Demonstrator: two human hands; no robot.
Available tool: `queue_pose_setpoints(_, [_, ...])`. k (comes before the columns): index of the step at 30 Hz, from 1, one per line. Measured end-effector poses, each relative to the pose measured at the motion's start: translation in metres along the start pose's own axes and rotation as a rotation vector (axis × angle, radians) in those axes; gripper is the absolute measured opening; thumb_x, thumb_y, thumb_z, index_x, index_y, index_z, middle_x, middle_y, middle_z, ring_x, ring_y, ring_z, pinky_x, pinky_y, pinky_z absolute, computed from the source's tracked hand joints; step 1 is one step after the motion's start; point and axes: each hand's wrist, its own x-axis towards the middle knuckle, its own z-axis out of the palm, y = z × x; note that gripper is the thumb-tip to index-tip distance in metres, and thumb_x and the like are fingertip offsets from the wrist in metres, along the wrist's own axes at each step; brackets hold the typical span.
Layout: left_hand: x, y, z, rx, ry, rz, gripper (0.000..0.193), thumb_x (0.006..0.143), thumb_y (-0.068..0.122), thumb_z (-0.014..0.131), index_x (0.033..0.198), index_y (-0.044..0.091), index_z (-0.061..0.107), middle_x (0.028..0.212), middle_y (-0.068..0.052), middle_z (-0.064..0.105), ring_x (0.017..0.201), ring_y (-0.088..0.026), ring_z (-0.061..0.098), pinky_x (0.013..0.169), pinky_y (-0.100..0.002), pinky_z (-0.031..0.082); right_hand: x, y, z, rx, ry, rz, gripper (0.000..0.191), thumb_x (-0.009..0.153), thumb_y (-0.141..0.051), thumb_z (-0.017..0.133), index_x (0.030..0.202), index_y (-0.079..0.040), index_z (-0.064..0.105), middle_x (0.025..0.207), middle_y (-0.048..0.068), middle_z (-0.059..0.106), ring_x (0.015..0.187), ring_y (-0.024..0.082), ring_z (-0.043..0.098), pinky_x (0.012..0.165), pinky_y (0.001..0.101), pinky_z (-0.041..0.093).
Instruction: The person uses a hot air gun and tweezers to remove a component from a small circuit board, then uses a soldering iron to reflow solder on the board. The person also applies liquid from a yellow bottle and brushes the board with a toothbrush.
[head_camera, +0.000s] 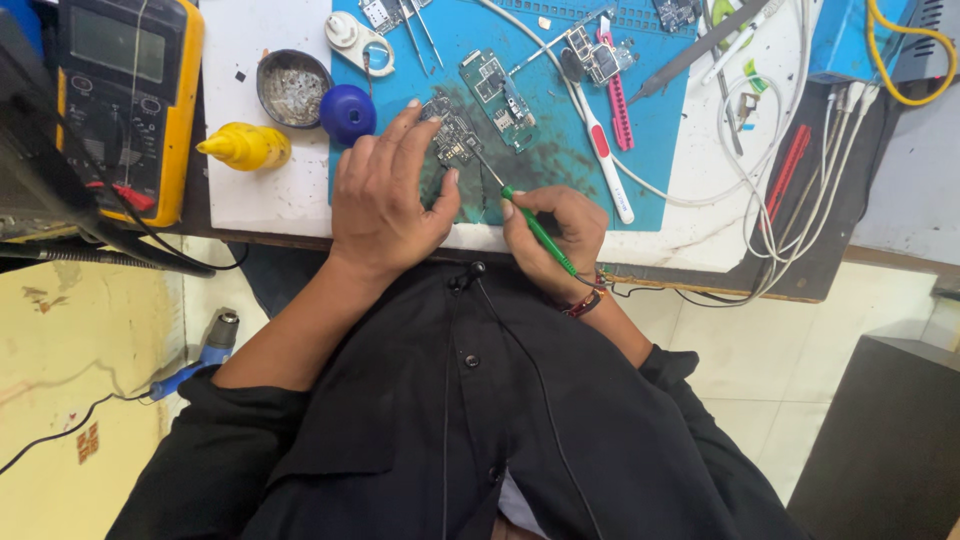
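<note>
Your right hand (552, 232) is closed around the green-handled tool (538, 231), pen-style, its thin metal tip reaching up-left to the small circuit board (452, 130). Your left hand (385, 195) lies spread over that board, fingertips pinning it to the blue mat (655, 150). My worry: only finger pressure holds the board, so a hard push with the tip could skate it sideways and scrape components. A second board (497, 95) sits just beside it, and the blue cap (348, 113) is near your left fingers, easy to knock.
</note>
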Motion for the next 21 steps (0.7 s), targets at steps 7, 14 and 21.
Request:
queue_pose_setpoints(7, [0.021,-0.021,-0.017,-0.006,-0.003,-0.001,0.050,0.091,0.024,0.077,0.134,0.005,0.061,0.142,-0.015,0.061,0.098,-0.029,0.060,0.089,-0.041,0.047,0.024,-0.010,0.018,0.010,0.005,-0.014,0.011,0.089,0.001,0.079,0.094,-0.002,0.069,0.088,0.009,0.074,0.078,0.017,0.074,0.071,0.0272,0.055])
queue_pose_setpoints(14, [0.047,-0.044,-0.029,-0.011,-0.004,0.002,0.050,0.091,0.024,0.076,0.134,0.004,0.061,0.142,-0.015,0.061,0.098,-0.028,0.060,0.089,-0.040,0.048,0.054,-0.014,0.037,0.015,-0.016,-0.023,0.011,0.089,0.000,0.079,0.093,-0.002,0.068,0.087,0.008,0.074,0.076,0.015,0.073,0.068,0.0263,0.054])
queue_pose_setpoints(21, [0.065,-0.066,-0.044,-0.006,-0.008,-0.004,0.050,0.090,0.024,0.077,0.134,0.005,0.061,0.142,-0.015,0.062,0.096,-0.028,0.060,0.087,-0.040,0.048,0.074,-0.020,0.058,0.007,-0.002,0.007,0.011,0.089,0.000,0.079,0.094,-0.002,0.069,0.087,0.009,0.074,0.076,0.016,0.073,0.069,0.0262,0.054])
